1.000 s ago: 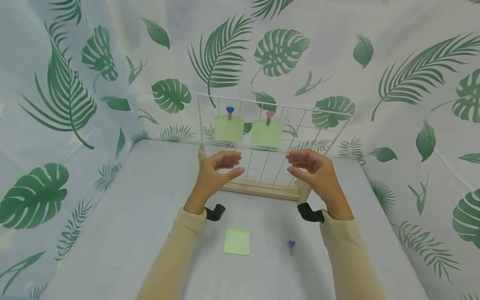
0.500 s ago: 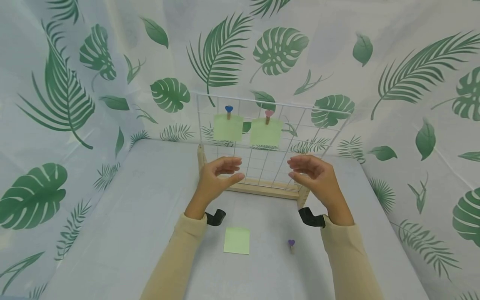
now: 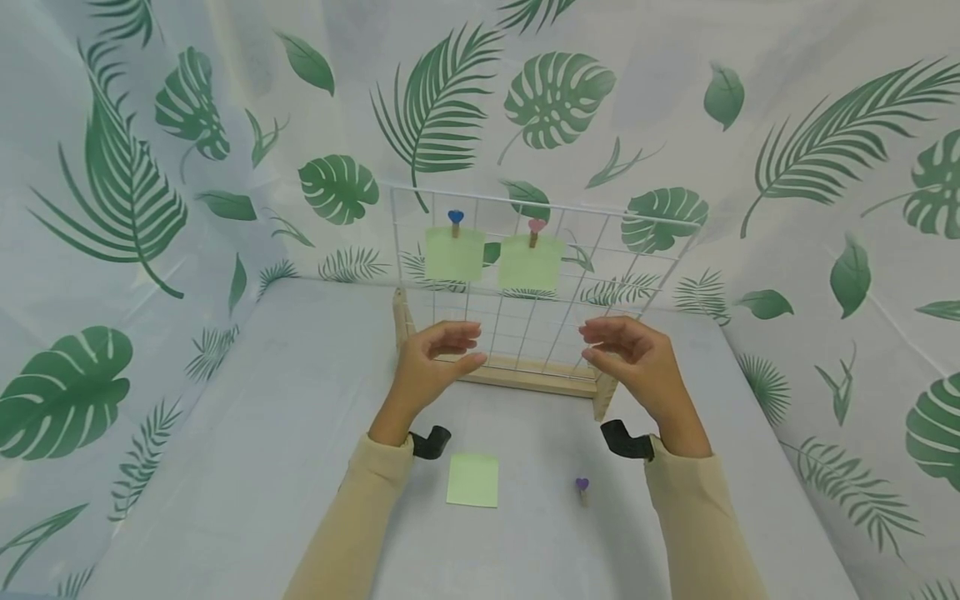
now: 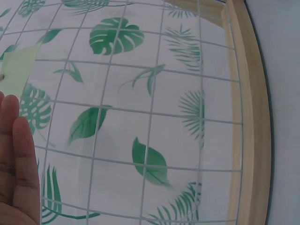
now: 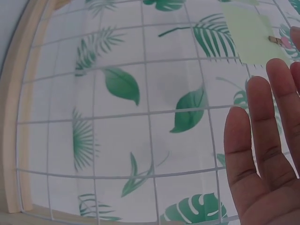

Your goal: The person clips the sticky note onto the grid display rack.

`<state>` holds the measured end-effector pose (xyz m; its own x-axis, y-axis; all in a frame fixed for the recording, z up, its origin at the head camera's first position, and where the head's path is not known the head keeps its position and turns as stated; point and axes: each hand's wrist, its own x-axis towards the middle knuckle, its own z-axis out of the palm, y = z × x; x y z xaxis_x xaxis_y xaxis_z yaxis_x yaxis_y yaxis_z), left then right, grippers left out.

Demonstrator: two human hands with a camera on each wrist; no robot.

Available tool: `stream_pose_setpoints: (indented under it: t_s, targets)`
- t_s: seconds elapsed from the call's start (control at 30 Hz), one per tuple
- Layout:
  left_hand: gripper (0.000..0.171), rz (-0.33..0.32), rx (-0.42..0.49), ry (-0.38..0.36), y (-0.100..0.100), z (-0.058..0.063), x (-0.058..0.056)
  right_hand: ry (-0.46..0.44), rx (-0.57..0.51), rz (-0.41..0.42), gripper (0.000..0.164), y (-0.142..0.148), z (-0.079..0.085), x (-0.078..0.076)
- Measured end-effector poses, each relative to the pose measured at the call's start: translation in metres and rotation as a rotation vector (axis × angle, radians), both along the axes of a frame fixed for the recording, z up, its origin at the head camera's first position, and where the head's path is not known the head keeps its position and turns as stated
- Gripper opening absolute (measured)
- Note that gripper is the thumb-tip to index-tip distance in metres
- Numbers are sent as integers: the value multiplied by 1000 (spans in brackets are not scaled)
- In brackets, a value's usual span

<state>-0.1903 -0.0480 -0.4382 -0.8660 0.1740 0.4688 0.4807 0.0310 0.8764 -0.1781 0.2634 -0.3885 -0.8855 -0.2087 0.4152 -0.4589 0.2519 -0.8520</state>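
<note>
Both hands hover before a white wire grid (image 3: 525, 333), palms facing each other with a wide gap between them. The left hand (image 3: 435, 358) has relaxed, slightly bent fingers and holds nothing. Likewise bare is the right hand (image 3: 633, 350), its thumb apart from the fingers. On the grid hang two light green sticky notes: the left note (image 3: 454, 257) under a blue heart clothespin (image 3: 455, 220), the right note (image 3: 529, 265) under a pink heart clothespin (image 3: 536, 229). A third green note (image 3: 472, 481) lies on the table, with a purple heart clothespin (image 3: 582, 489) to its right.
The grid stands in a wooden base (image 3: 525, 380) with side posts (image 3: 400, 321). A white table (image 3: 300, 400) spreads below. Behind it hangs a leaf-patterned white curtain (image 3: 480, 100). A black wrist mount (image 3: 432, 442) sticks out from the left sleeve, another black mount (image 3: 626, 440) from the right.
Both hands have lowered slightly and drawn a little back from the grid. The notes and clothespins stay where they were.
</note>
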Motion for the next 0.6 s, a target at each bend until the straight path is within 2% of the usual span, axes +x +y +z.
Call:
stream_pose_setpoints:
  t_s: [0.37,0.6]
  targets:
    - [39,5,12,-28,1,-12,5,-15,-21,-9,29,-1,-11,6]
    - [39,4,4,-3,-1,-21,8,-19,-42,5,27,2,-18,10]
